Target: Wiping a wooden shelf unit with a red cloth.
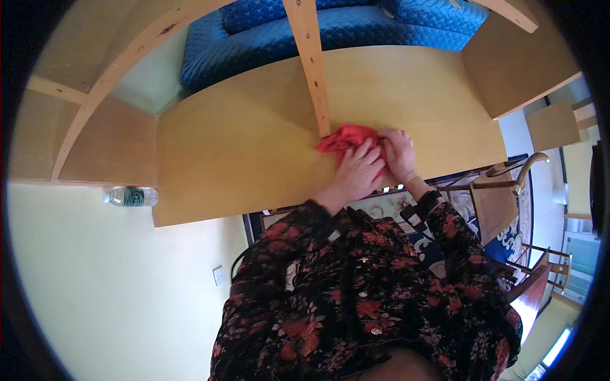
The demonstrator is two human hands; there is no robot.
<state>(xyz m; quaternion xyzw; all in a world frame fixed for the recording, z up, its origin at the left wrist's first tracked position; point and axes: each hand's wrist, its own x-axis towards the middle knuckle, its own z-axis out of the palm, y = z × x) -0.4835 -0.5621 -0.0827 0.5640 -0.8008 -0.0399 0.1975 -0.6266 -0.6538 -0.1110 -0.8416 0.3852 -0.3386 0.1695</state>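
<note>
A crumpled red cloth (350,137) lies on the light wooden board (238,147), against the lower end of a wooden post (312,71). My left hand (360,170) rests over the cloth with bent fingers, somewhat blurred. At the cloth's right side, my right hand (399,155) grips its edge, fingers curled. The two hands are close together, near the board's front edge. Folds of red show between them, while the part under my palms is hidden. A dark band (426,202) sits at my right wrist.
Wooden side panels (517,62) bound the board left and right. A plastic bottle (131,196) is at the left panel's edge, beside the pale wall (143,276). Behind stands a blue quilted sofa (252,43). To the right are a wooden chair (495,205) and a patterned rug (524,209).
</note>
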